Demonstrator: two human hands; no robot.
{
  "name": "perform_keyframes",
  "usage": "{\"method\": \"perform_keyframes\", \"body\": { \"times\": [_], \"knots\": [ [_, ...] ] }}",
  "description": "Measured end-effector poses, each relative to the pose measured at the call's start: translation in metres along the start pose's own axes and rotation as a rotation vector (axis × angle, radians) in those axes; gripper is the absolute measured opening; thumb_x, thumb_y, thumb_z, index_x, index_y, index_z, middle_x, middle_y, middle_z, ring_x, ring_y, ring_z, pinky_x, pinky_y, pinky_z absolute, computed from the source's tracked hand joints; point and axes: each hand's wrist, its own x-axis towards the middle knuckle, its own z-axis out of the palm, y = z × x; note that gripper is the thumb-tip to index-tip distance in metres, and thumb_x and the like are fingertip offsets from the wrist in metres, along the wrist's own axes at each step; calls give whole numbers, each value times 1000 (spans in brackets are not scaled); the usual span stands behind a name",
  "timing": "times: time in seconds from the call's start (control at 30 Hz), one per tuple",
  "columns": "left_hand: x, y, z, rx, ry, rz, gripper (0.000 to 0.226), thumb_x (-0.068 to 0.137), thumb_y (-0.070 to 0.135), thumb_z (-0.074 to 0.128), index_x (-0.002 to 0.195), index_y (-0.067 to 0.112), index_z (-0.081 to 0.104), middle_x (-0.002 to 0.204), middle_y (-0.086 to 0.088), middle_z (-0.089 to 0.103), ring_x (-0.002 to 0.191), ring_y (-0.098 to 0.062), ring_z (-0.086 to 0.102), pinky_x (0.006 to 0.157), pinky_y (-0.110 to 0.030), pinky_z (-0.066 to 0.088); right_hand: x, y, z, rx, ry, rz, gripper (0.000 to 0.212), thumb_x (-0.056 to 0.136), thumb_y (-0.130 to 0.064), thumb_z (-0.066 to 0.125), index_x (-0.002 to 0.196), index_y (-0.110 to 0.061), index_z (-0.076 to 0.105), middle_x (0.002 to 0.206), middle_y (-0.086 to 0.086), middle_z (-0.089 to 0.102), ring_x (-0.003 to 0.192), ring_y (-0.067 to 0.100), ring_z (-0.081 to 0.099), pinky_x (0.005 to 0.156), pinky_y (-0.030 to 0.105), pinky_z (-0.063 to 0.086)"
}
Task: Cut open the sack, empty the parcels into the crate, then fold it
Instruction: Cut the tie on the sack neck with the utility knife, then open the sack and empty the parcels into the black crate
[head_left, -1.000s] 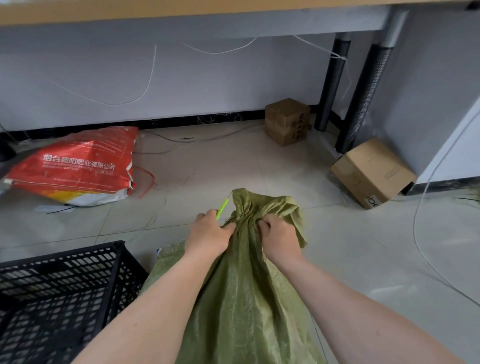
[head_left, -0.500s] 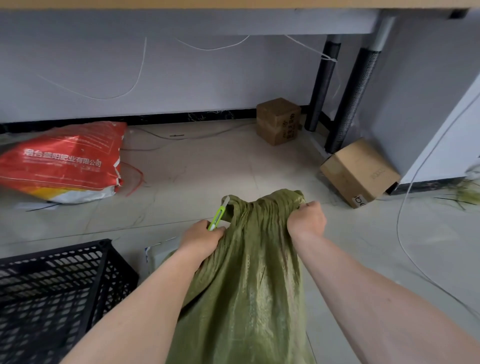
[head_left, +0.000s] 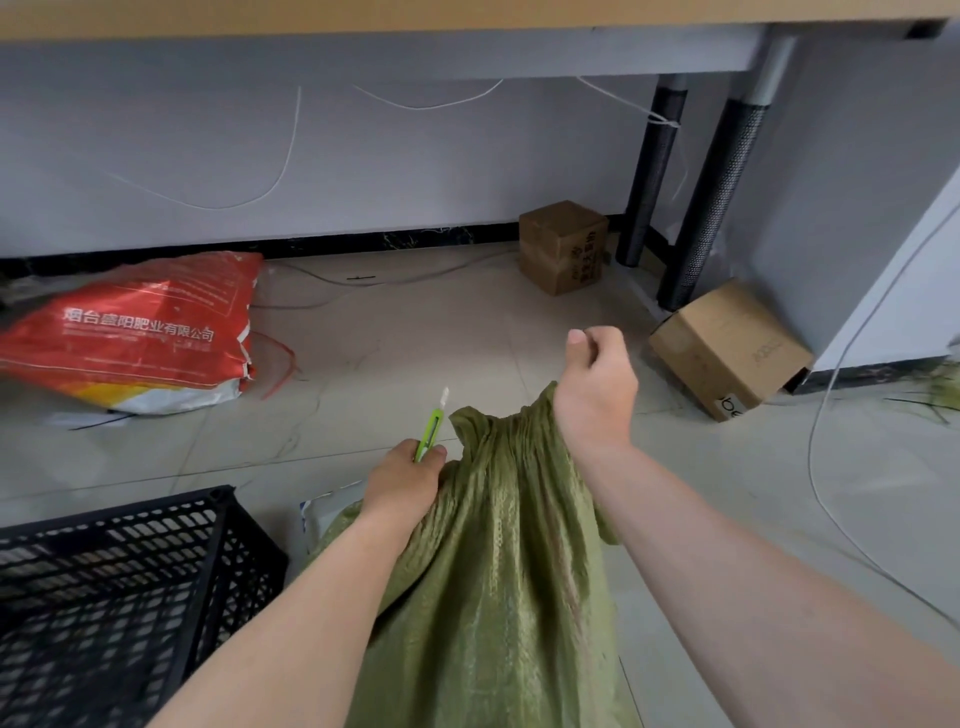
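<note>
A green woven sack (head_left: 498, 571) stands on the floor in front of me, its gathered mouth at the top. My left hand (head_left: 405, 483) presses against the sack's left side and grips a green utility knife (head_left: 432, 427) with the blade pointing up. My right hand (head_left: 597, 379) is lifted just above the sack's mouth, with the fingers curled into a fist and the thumb up. I cannot tell whether something thin is pinched in it. The black slatted crate (head_left: 114, 587) sits at the lower left.
A red printed sack (head_left: 140, 332) lies on the floor at the left. Two cardboard boxes (head_left: 563, 244) (head_left: 727, 348) sit by the black table legs (head_left: 711, 197). White cables trail across the floor at the right. A white parcel corner (head_left: 324, 512) shows beside the sack.
My right hand let go of the sack's mouth and rose up and to the right. My left hand stayed low on the sack's left side with the knife.
</note>
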Motion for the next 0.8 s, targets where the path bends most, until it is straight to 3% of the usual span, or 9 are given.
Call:
{"method": "perform_keyframes", "body": {
  "times": [0.07, 0.13, 0.2, 0.27, 0.4, 0.53, 0.63, 0.73, 0.8],
  "knots": [
    [3, -4, -2, 0, 61, -14, 26, 96, 39, 48, 102, 17, 60, 97, -8, 65, 84, -24, 58, 66, -32, 41, -13, -17, 14, -1, -90, -186, 16, 101, -26, 46, 97, -14, 55, 88, 0, 58, 80, 14, 51, 69, 24, 35],
    [4, -5, -5, -63, 117, 10, 20, 94, 37, 49, 94, 20, 60, 90, -5, 66, 79, -24, 57, 62, -32, 39, -22, -29, 29, 26, -185, -285, 14, 100, -23, 49, 91, -13, 55, 81, -2, 55, 73, 11, 47, 63, 17, 33],
    [3, -4, -9, -287, 117, 30, 12, 94, 33, 53, 86, 25, 60, 83, 0, 65, 64, -19, 50, 55, -28, 36, -26, -32, 42, 48, -261, -215, 15, 100, -25, 49, 90, -15, 53, 74, -5, 51, 67, 9, 45, 60, 14, 34],
    [2, 1, -16, -501, 87, 16, 8, 94, 27, 55, 88, 26, 60, 81, 0, 63, 51, -16, 42, 47, -24, 30, -27, -26, 52, 81, -305, -50, 18, 100, -30, 47, 90, -17, 52, 71, -4, 50, 65, 14, 48, 62, 24, 41],
    [4, 9, -34, -661, -31, 20, 14, 95, 26, 54, 103, 18, 63, 86, -5, 69, 47, -13, 45, 40, -20, 26, -34, -14, 66, 108, -324, 132, 23, 100, -35, 46, 90, -16, 55, 75, -2, 56, 75, 22, 60, 69, 36, 48],
    [9, 7, -42, -512, -132, 53, 7, 93, 14, 59, 90, 13, 65, 72, -4, 65, 50, -12, 45, 41, -20, 30, -40, -10, 75, 192, -315, 268, 17, 100, -28, 47, 95, -18, 60, 81, -5, 63, 65, 13, 60, 56, 24, 42],
    [17, 1, -52, -413, -151, 84, 13, 92, 6, 59, 82, 13, 63, 67, -4, 60, 47, -11, 45, 40, -20, 32, -44, -6, 80, 219, -338, 298, 16, 100, -25, 48, 96, -17, 62, 81, -5, 65, 61, 8, 60, 59, 23, 42],
    [29, -11, -65, -307, -60, 101, 16, 92, 7, 59, 80, 17, 63, 69, -3, 59, 52, -13, 47, 43, -22, 34, -52, 3, 88, 142, -433, 199, 19, 100, -31, 46, 104, -21, 62, 97, -4, 65, 88, 13, 64, 75, 26, 48],
    [39, -26, -75, -225, 53, 95, 14, 91, 15, 62, 79, 22, 65, 69, -1, 57, 58, -15, 49, 51, -25, 37, -57, 15, 94, -87, -523, 47, 27, 100, -36, 44, 116, -23, 62, 120, -2, 57, 111, 19, 54, 91, 29, 46]
  ]
}}
